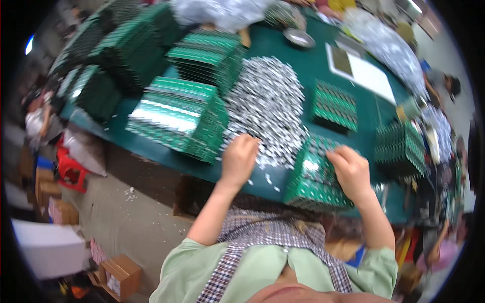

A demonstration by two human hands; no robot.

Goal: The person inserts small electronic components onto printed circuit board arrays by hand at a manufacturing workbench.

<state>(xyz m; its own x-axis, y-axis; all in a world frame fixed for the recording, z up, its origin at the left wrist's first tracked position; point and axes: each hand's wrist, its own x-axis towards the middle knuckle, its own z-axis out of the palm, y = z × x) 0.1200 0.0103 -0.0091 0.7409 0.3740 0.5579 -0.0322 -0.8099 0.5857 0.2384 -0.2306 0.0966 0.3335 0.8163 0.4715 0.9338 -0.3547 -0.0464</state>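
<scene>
My left hand point(241, 155) is at the lower left edge of a big heap of small white and silver pieces point(268, 96). Its fingers are drawn together; whatever is between them is too small to make out. Over the right side of a stack of green circuit board panels point(309, 171), my right hand point(349, 169) is closed in a pinch, its fingertips close to the top panel. Rows of small parts run across that panel. Any piece in the right fingers is hidden. A few loose white pieces point(269, 179) lie on the table between the hands.
Tall stacks of green panels point(174, 116) crowd the left of the green table point(257, 188). Further stacks stand behind my right hand point(334, 106) and at the far right point(399, 149). A metal dish point(299, 38), white sheet point(374, 81) and clear plastic bags point(389, 43) lie farther back.
</scene>
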